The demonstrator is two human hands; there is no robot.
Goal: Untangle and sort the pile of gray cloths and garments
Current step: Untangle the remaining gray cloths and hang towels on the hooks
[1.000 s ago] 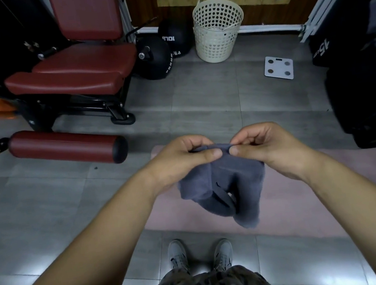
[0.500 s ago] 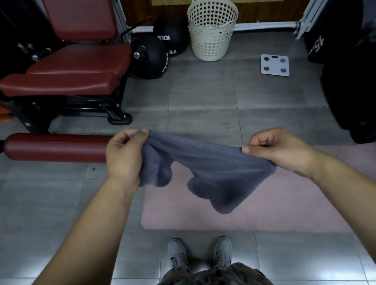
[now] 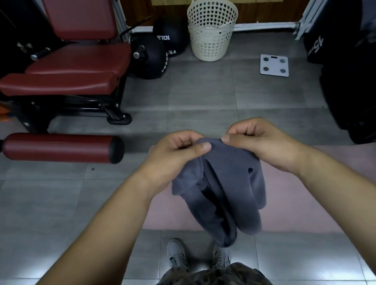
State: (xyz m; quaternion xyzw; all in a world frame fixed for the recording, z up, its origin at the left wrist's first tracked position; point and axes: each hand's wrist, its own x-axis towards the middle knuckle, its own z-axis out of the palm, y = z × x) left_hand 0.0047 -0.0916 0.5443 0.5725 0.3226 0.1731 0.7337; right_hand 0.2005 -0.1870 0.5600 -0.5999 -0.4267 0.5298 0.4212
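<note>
Gray, doubled over, hanging above pink mat (image 3: 308, 193); pinching top edge of towel (image 3: 230, 184) with left hand (image 3: 174, 158) and right hand (image 3: 263, 144), thumbs nearly touching.

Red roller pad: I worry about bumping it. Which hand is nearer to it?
Left. The left hand pinches the gray cloth just right of the red roller pad; the right hand pinches it farther right, beyond the left.
</note>
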